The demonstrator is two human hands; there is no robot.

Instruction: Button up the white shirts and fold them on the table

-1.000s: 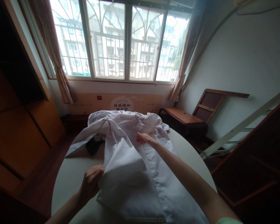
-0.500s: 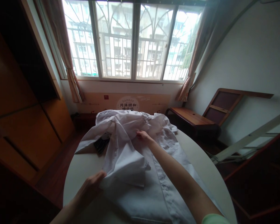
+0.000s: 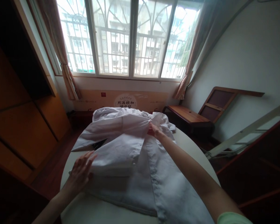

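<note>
The right hand (image 3: 153, 130) is clamped on the white garment (image 3: 118, 155), pinching a fold near its far end, while the left hand (image 3: 82, 166) lies at the garment's left edge with its fingers spread apart. The garment sprawls rumpled over the round bench (image 3: 102, 211), partly covering a dark item (image 3: 100, 143), perhaps cloth, though too little shows to be sure. Beyond the bench stand a printed panel (image 3: 93, 97) below the window (image 3: 113, 40) and, to the right, a ladder (image 3: 245, 133).
</note>
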